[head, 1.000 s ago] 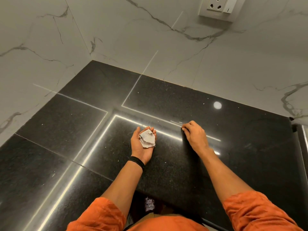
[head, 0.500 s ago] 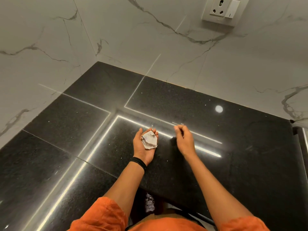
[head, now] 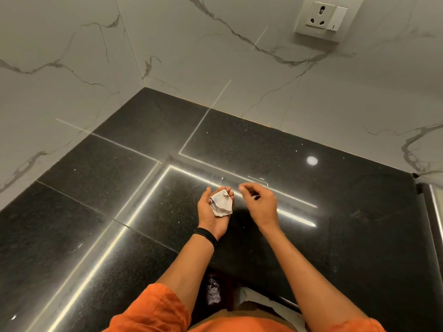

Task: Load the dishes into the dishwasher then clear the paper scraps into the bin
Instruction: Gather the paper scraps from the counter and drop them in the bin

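The left hand (head: 214, 213) was found palm up, just above the black table (head: 347, 224) near its front edge, with the fingers loosely cupped and apart. A crumpled wad of pale paper (head: 221, 203) lay in the hollow of that palm, against the fingers and not clamped. A black wristband (head: 205, 236) sat on the left wrist. The right hand (head: 262, 203) was just beside the left hand, to its right, held back-up over the table with its fingers (head: 244, 188) bent and drawn toward the thumb. The fingertips were blurred, so it could not be told whether they pinched a scrap or were closed on nothing. The two hands were near each other but apart. Small pale specks (head: 222, 179) lay scattered on the table just beyond both hands and to their left. Bright strip reflections ran across the polished surface under and beside the hands. Past the hands rose a white veined wall (head: 167, 56), with a socket and switch plate (head: 322, 17) well beyond and to the right of the right hand. Orange sleeves (head: 155, 310) covered both upper arms. Below the table's front edge, between the forearms, pale crumpled material (head: 213, 292) showed in a dark space; what held it could not be made out.
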